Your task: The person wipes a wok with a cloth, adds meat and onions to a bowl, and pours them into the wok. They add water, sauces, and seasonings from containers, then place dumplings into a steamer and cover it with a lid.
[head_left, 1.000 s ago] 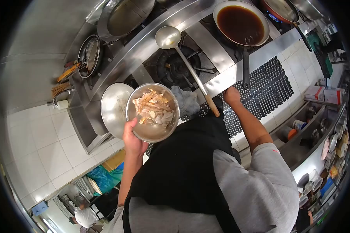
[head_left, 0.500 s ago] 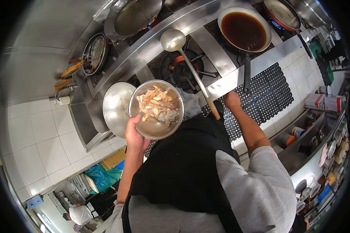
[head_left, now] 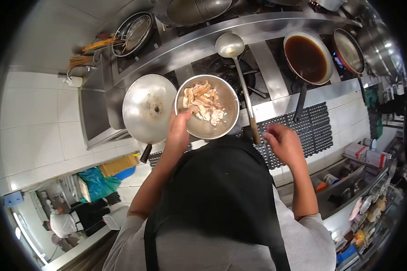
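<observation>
My left hand (head_left: 180, 130) grips the rim of a steel bowl (head_left: 205, 130), thumb over the inside edge. Strips of pale and brown food, perhaps cooked meat, (head_left: 202, 98) lie inside the bowl. Just left of it rests a wide metal pan (head_left: 138, 97) with a black handle and a small dark patch at its base. My right hand (head_left: 285, 143) hovers beside the wooden end of a long ladle (head_left: 230, 44), fingers loosely bent and apart, holding nothing. The ladle lies across a burner (head_left: 253, 79), its handle sticking out past the stove's front edge.
A pan of dark brown liquid (head_left: 305, 58) stands on the right burner, handle toward me. Farther right, another pan (head_left: 348, 49) sits over a blue flame. Strainers (head_left: 135, 34) and a large wok (head_left: 194, 10) are at the back. A person (head_left: 63, 223) is at lower left.
My right hand has drawn back from the stove edge, and its fingers have come apart. The bowl stays in my left hand and now covers less of the pan beside it. The view has shifted.
</observation>
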The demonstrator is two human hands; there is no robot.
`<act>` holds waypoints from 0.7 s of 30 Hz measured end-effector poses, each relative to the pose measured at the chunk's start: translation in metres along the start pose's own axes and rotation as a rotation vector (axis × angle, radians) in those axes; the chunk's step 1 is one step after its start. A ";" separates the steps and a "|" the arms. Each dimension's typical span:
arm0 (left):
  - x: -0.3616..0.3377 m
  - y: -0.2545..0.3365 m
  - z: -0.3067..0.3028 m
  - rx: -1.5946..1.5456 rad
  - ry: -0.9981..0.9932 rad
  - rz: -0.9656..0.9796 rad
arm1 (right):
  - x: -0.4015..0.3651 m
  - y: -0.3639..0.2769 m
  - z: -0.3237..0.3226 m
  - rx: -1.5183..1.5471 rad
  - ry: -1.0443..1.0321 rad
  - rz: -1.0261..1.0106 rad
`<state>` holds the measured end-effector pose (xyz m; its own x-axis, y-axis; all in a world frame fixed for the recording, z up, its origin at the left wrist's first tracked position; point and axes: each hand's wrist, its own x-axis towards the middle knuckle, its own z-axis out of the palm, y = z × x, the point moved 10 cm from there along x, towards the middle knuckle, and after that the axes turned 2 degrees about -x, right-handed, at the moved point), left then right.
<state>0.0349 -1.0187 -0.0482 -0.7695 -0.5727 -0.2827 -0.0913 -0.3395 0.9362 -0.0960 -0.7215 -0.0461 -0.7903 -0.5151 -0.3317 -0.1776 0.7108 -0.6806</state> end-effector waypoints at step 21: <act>0.005 -0.003 0.001 0.317 0.010 0.460 | 0.034 -0.204 0.062 -0.606 0.041 -0.505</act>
<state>0.0308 -1.0201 -0.0519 -0.7688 -0.6166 0.1694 0.0656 0.1874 0.9801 -0.0507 -0.9137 0.0405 -0.5477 -0.8355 -0.0448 -0.8001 0.5387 -0.2640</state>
